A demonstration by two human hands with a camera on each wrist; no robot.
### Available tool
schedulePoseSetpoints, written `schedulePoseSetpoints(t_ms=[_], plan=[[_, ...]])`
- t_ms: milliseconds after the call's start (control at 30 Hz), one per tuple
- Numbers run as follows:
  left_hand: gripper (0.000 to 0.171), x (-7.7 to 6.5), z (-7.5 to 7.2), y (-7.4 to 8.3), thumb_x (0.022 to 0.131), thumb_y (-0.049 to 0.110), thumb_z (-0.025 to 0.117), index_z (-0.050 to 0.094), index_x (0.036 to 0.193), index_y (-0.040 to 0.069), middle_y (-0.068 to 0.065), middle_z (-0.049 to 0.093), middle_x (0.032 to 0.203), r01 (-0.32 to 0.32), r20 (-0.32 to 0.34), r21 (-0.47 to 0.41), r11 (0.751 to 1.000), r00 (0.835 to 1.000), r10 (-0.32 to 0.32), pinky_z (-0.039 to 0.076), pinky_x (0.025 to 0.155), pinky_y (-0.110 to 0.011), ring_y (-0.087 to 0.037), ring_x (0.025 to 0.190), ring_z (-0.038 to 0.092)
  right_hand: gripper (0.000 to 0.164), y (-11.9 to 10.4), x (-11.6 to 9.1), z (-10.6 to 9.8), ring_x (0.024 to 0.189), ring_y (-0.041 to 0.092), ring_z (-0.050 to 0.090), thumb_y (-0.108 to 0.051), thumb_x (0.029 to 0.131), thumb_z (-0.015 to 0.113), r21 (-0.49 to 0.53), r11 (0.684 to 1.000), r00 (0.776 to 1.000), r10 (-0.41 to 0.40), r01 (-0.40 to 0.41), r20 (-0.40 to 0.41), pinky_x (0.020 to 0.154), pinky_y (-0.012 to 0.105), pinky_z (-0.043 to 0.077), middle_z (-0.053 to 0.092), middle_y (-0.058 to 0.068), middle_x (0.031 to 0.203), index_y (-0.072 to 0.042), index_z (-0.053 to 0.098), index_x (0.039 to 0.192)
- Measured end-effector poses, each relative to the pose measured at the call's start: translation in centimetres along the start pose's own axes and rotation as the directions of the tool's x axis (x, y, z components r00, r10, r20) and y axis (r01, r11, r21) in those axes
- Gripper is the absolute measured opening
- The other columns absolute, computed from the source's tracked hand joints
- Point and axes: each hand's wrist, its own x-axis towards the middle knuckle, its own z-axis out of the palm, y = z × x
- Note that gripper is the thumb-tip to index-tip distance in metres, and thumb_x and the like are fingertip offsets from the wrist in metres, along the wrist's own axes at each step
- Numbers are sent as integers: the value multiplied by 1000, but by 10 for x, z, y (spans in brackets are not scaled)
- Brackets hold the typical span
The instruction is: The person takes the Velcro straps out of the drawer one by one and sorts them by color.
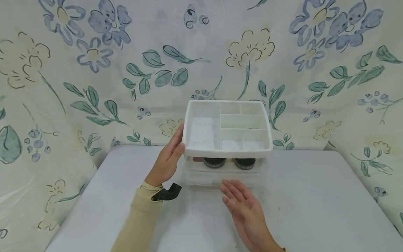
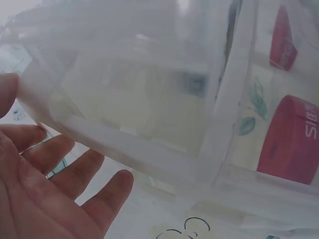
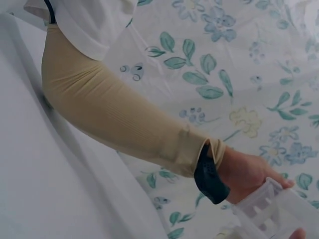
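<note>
Just right of my left grip (image 1: 165, 161), a white organizer (image 1: 227, 154) stands on the table (image 1: 302, 196), its side wall touched by that grip's straight, spread fingers; the thumb lies near the front corner. My right grip (image 1: 244, 211) is loosely flat, fingers extended close to one another, and sits in front of the organizer's clear lower drawer (image 1: 198, 177); from my end I cannot tell whether its fingertips meet the drawer. Ahead of the right grip and above that drawer, I see two round dark-topped containers (image 1: 245, 164) behind the upper drawer's clear front (image 1: 230, 169). Higher up, across from the left grip, the top tray (image 1: 203, 133) is divided into compartments. Through the left wrist camera I get two red pieces with lettering (image 2: 294, 142) showing behind the clear plastic, beyond the left grip's fingertips. Behind that grip, a black band (image 1: 167, 193) sits at the wrist against a beige sleeve (image 1: 138, 217); past both grips, floral sheeting (image 1: 207, 38) hangs.
</note>
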Motion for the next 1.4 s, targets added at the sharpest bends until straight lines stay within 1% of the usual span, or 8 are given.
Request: schedulePoseSetpoints(t_ms=[133,267,433,533,767,933,1200,1400], plan=[[58,1,-3,0,110,12,38,14,163,18,4,17,167,16,9,17,1000,1000,-16,29,118,-47,-19,151,21,58,1,-4,-1,135,22,51,6,100,50,3,1000,1000,4,-4,-19,108,32,45,47,15,149,7,20,150],[59,1,-5,1,109,13,41,15,163,18,3,20,166,26,7,23,999,1000,-26,32,116,-49,-20,151,24,56,2,-8,-2,133,23,53,5,100,51,-3,1000,999,10,-10,-32,106,31,47,51,13,146,5,23,149],[61,2,-5,1,109,10,41,13,163,18,2,18,167,3,18,10,1000,1000,-4,34,114,-48,-23,150,27,52,4,-12,-3,132,23,53,5,101,50,-23,1000,1000,7,-8,-30,104,32,48,53,10,144,4,25,147],[62,2,-5,1,109,11,40,12,163,20,4,15,168,-10,27,15,1000,1000,10,36,114,-46,-24,149,28,55,4,-14,-3,132,22,54,3,101,52,-27,999,998,37,-39,-42,105,32,48,52,10,146,4,23,149],[64,3,-9,0,109,9,40,8,163,18,0,6,169,-113,45,110,987,993,108,28,119,-33,-25,151,24,61,4,-21,-7,131,20,54,0,102,53,-39,996,996,76,-78,-50,105,31,48,50,11,148,5,17,152],[64,3,-9,1,109,8,40,10,163,19,-1,5,170,-130,49,146,981,991,124,23,121,-31,-23,152,21,64,3,-27,-6,130,21,55,-1,100,58,-25,993,990,117,-119,-85,105,33,48,52,11,146,4,21,151],[62,6,-8,0,109,12,41,12,163,17,-2,7,169,-146,52,172,974,989,139,22,121,-32,-24,152,22,69,10,-34,-7,127,19,57,-6,99,63,-5,986,980,163,-164,-116,104,32,49,50,13,148,4,20,152],[61,7,-8,-1,109,14,42,13,163,16,0,9,169,-151,45,207,967,988,145,23,121,-32,-25,150,25,58,15,-37,-12,127,21,57,1,98,59,-2,993,990,113,-114,-83,104,33,49,56,9,142,2,28,147]])
